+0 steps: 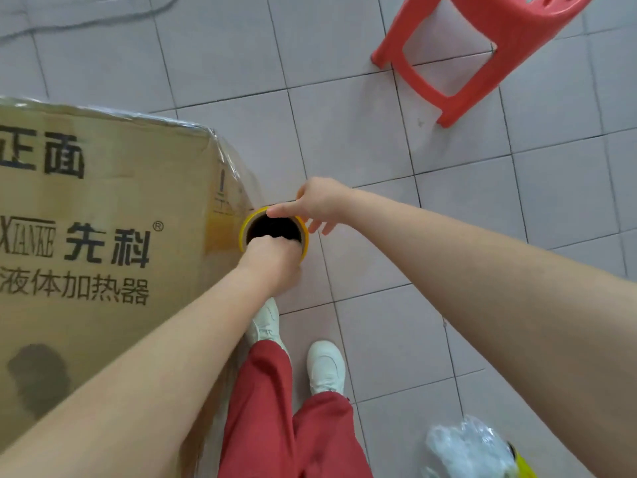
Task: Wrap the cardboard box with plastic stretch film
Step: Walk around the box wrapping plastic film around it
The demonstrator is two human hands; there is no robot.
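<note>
A large cardboard box with black printed characters fills the left side, and clear stretch film clings around its right corner. Upright beside that corner stands the film roll, seen from above with a yellow rim and a dark hollow core. My left hand grips the roll's near rim, its fingers curled down into the core. My right hand holds the far rim, thumb lying along the top edge and fingers reaching down the outside.
A red plastic stool stands at the upper right on the pale tiled floor. A crumpled wad of clear plastic lies at the bottom right. My red trousers and white shoes are just below the roll.
</note>
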